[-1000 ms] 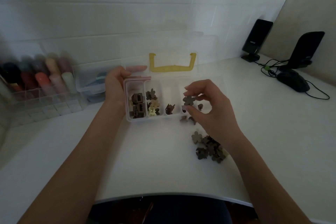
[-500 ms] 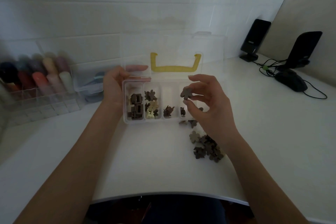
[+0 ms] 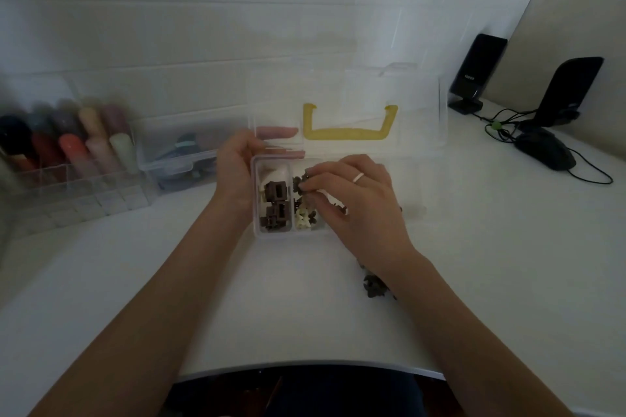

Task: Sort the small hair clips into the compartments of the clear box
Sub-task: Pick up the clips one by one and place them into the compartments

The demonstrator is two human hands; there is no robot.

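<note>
The clear box (image 3: 257, 230) lies open on the white table, its lid with a yellow handle (image 3: 349, 132) tipped back. My left hand (image 3: 237, 169) grips the box's left end. My right hand (image 3: 352, 196) reaches over the box, fingertips pinching a brown flower clip (image 3: 306, 176) above the second compartment from the left. The leftmost compartment holds dark square clips (image 3: 276, 206). Brown and cream flower clips (image 3: 303, 218) lie in the second one. The right compartments are hidden by my hand. A small heap of loose brown clips (image 3: 374, 288) sits on the table, partly behind my right wrist.
A clear organiser with coloured tubes (image 3: 67, 152) stands at the left, a small clear tub (image 3: 176, 156) beside it. Two black speakers (image 3: 474, 74), a mouse (image 3: 545, 151) and cables occupy the back right. The table's front edge (image 3: 305, 366) curves near me.
My right hand has carried the brown flower clip left and down, from above the box's right side to the second compartment. My left hand has kept its grip on the box.
</note>
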